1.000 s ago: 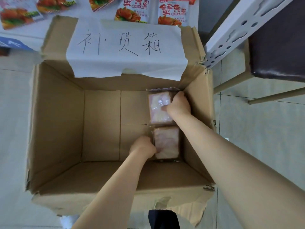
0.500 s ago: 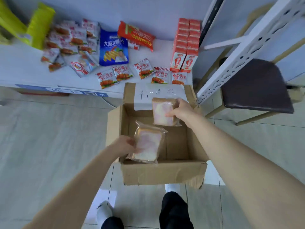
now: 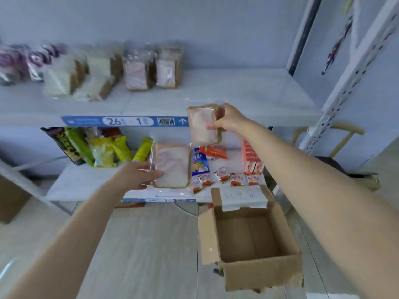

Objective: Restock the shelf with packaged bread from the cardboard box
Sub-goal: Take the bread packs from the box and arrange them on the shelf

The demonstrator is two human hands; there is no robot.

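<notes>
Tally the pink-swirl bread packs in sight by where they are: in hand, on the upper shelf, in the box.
In hand: 2, one in the left hand (pack), one in the right hand (pack)
On the upper shelf: 2 in front; any behind are blurred
In the cardboard box: 0 visible
Total: 4

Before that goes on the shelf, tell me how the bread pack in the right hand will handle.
Probably light: the right hand holds the bread pack up by one edge with fingertips alone. Likely soft and easily squashed, since it is sliced bread in thin clear wrap. Stood on end it may tip; some packs on the upper shelf already lean.
</notes>
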